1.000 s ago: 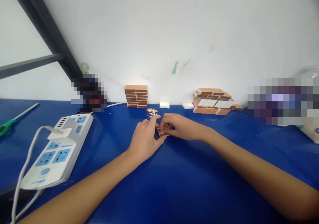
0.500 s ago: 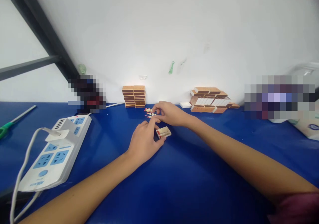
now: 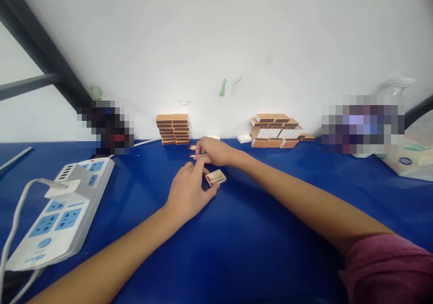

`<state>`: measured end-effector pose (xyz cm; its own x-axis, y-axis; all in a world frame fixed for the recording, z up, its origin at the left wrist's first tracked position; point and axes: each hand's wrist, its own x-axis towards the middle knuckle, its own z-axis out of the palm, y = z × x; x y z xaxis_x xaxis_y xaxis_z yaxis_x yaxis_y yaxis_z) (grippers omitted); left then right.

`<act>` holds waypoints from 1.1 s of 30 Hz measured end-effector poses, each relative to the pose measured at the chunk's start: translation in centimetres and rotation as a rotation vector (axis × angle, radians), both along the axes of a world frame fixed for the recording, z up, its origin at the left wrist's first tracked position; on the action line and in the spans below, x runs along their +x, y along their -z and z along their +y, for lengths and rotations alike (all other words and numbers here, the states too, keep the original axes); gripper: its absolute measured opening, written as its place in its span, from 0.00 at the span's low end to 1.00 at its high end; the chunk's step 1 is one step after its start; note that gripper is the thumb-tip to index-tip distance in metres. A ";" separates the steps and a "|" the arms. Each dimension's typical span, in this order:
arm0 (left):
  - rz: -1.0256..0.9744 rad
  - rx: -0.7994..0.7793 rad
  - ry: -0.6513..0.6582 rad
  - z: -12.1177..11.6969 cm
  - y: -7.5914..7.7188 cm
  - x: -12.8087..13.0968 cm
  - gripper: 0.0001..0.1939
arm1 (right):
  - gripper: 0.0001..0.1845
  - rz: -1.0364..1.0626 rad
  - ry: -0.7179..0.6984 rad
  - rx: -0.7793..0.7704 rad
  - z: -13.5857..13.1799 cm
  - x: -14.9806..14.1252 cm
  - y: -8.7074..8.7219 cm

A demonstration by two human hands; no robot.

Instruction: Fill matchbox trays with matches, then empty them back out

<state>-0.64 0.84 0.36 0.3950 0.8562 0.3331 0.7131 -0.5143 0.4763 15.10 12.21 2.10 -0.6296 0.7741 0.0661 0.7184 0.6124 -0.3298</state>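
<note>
More matches [image 3: 192, 148] are now hidden by the right hand [image 3: 215, 151], its grip unclear, while the tray [image 3: 217, 177] is gripped by the left hand [image 3: 187, 189].

A: yo, how's the tray [image 3: 221, 181] look?
B: on my feed it's white, open-topped, angled on the table [image 3: 216, 250], red-tipped matches [image 3: 209, 180] inside, heads left. I see loose matches [image 3: 192, 147] beyond it too, partly hidden.
</note>
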 end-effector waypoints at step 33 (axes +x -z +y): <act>-0.002 -0.030 0.006 0.2 -0.4 -0.1 0.37 | 0.09 0.145 0.015 -0.100 -5.4 6.6 0.3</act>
<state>-0.72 1.00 0.72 0.3997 0.8632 0.3085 0.7087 -0.5044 0.4932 21.70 6.81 1.81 -0.6071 0.7908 0.0778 0.6681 0.5609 -0.4890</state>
